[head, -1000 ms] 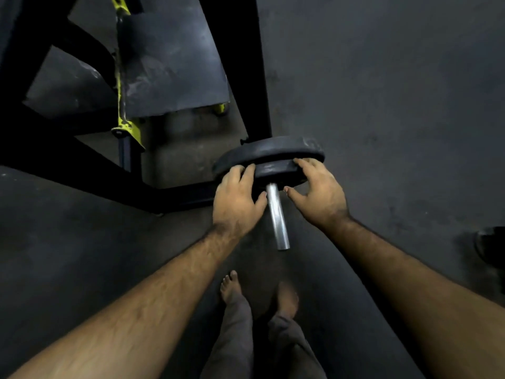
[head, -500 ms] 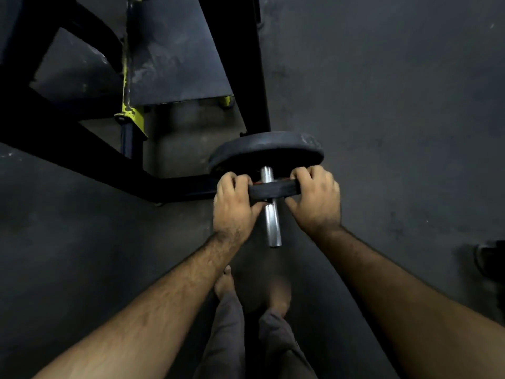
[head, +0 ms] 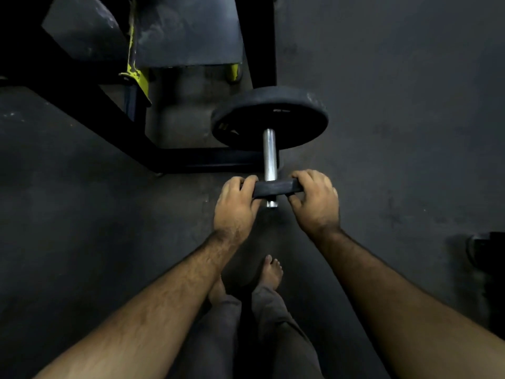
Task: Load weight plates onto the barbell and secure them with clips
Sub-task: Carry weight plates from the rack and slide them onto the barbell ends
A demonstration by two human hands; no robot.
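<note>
The barbell's silver sleeve (head: 270,154) points toward me at mid frame. A large black weight plate (head: 273,116) sits far up the sleeve. A small black weight plate (head: 276,187) rides near the sleeve's end, seen edge-on, with the sleeve tip poking out below it. My left hand (head: 236,207) grips the small plate's left edge and my right hand (head: 315,199) grips its right edge. No clip is in view.
A black rack frame (head: 114,124) with a yellow part (head: 136,75) stands at the upper left, and an upright post (head: 258,39) rises behind the large plate. My bare feet (head: 270,272) stand on the dark floor below the sleeve. A dark object (head: 486,253) lies at the right edge.
Both hands have drawn the small plate along the sleeve toward me, from against the large plate to near the sleeve's end. The large plate has stayed in place.
</note>
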